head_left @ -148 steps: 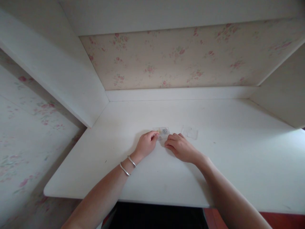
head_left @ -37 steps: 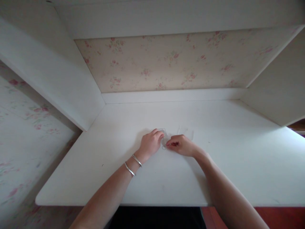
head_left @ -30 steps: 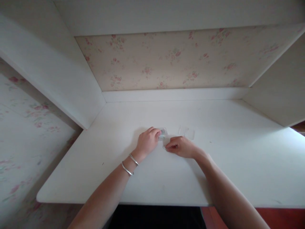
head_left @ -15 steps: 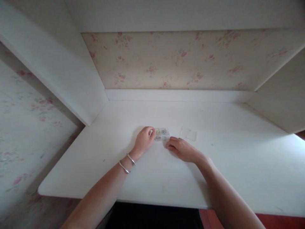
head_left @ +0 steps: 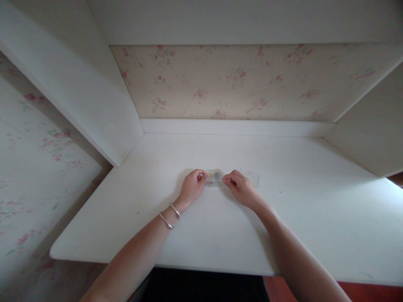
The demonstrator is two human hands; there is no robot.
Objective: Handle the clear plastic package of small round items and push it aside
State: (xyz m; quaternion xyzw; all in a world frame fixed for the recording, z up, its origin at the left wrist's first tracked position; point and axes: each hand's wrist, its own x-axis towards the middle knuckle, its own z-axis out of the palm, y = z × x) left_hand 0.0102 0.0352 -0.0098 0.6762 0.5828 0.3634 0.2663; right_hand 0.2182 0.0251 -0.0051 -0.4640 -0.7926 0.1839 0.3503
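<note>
A small clear box [head_left: 215, 183] lies on the white desk [head_left: 220, 239] between the two hands, with tiny yellow and dark pieces in its compartments, too small to make out. The left hand [head_left: 192, 186], thumb and fingers drawn close, is at the box's left edge, and the right hand [head_left: 242, 188] is pinched narrow at its right edge, though I cannot tell whether either grips anything. A clear lid [head_left: 257, 181] lies partly behind the right hand, two silver bracelets [head_left: 166, 220] circle the left wrist, and flowered wallpaper [head_left: 220, 84] covers the back wall.
</note>
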